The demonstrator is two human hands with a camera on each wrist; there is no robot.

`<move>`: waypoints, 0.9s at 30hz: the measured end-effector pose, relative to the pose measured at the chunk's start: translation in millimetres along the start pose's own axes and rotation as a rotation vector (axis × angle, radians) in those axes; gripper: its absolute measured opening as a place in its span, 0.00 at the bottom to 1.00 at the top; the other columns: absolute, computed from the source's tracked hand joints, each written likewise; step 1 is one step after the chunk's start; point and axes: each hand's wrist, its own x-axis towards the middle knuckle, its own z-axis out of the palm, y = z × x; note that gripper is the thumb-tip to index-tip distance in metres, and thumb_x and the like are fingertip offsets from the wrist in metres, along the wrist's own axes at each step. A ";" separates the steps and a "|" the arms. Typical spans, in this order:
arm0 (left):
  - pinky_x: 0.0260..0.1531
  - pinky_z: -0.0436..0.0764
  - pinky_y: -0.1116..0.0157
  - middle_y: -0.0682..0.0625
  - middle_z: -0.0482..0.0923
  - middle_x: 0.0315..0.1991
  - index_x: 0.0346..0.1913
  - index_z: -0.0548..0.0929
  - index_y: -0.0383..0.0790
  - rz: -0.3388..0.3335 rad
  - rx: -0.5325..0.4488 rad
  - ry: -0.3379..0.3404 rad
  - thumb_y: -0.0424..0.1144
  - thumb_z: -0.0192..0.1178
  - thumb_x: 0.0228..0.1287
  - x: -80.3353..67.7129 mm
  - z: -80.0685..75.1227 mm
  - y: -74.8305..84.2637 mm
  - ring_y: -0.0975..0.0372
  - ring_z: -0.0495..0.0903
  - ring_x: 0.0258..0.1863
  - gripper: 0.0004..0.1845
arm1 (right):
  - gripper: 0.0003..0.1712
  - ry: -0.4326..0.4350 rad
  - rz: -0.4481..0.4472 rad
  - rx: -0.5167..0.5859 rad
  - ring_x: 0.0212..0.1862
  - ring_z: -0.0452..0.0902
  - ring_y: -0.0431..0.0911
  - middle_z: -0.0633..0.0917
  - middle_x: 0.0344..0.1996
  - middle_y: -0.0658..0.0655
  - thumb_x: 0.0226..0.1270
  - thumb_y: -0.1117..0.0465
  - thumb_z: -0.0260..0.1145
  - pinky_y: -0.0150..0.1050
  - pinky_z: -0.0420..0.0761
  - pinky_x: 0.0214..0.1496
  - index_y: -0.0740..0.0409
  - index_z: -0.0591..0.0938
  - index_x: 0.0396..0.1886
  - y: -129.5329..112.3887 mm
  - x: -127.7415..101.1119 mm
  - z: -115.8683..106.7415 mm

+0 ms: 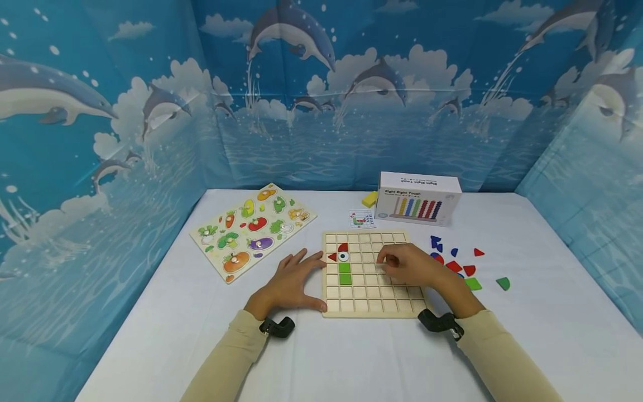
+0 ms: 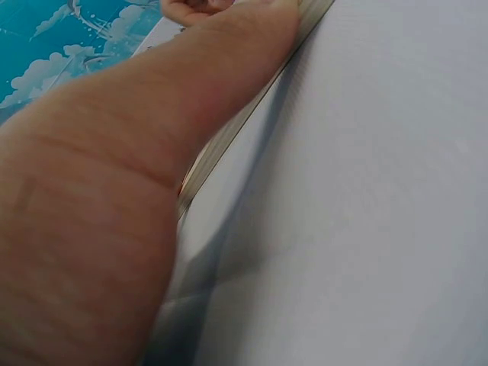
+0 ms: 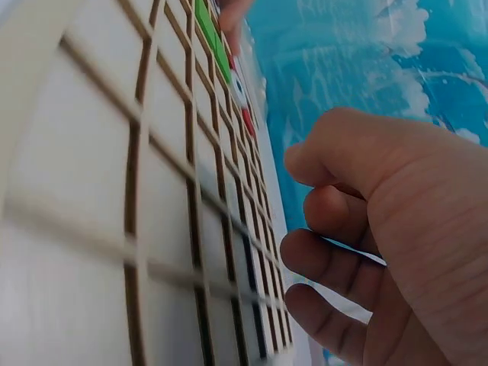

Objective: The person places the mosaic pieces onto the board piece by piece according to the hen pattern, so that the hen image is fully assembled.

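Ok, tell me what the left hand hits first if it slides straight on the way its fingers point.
The left hand lies flat beside the wooden grid board, fingers pointing up and right. Sliding on, it would probably meet the board's left edge first, then the red triangle piece. Depth is hard to judge.

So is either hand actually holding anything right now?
Left hand lies flat, steadying the grid board at its left edge. Right hand is curled over the board; any piece in it cannot be told.

1. A vegetable puzzle [image 1: 253,230] lies tilted near the table's [image 1: 321,363] left edge.
2. A white box [image 1: 418,198] stands toward the far edge.
3. A yellow block [image 1: 369,199] and a card [image 1: 362,219] lie just left of it.
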 end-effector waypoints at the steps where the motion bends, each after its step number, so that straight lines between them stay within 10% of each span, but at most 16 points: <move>1: 0.72 0.42 0.44 0.57 0.51 0.80 0.73 0.68 0.59 0.000 -0.001 0.001 0.78 0.67 0.43 -0.2 0.1 -0.2 0.51 0.41 0.80 0.53 | 0.07 0.004 0.013 0.000 0.30 0.72 0.44 0.75 0.24 0.47 0.67 0.67 0.69 0.36 0.72 0.29 0.54 0.84 0.42 3.7 -4.2 -3.8; 14: 0.72 0.43 0.44 0.58 0.52 0.80 0.73 0.68 0.58 -0.001 -0.007 0.000 0.78 0.67 0.43 -0.4 -1.2 -0.3 0.51 0.41 0.80 0.53 | 0.12 0.092 0.295 -0.111 0.34 0.73 0.48 0.77 0.29 0.52 0.67 0.65 0.69 0.37 0.78 0.31 0.63 0.82 0.48 65.3 -82.2 -62.2; 27: 0.72 0.43 0.43 0.57 0.52 0.80 0.73 0.68 0.57 -0.005 -0.016 -0.007 0.78 0.67 0.43 0.2 -2.3 0.9 0.49 0.41 0.79 0.53 | 0.21 0.142 0.452 -0.113 0.52 0.72 0.66 0.78 0.51 0.72 0.67 0.65 0.66 0.64 0.76 0.50 0.71 0.77 0.56 128.0 -164.5 -88.0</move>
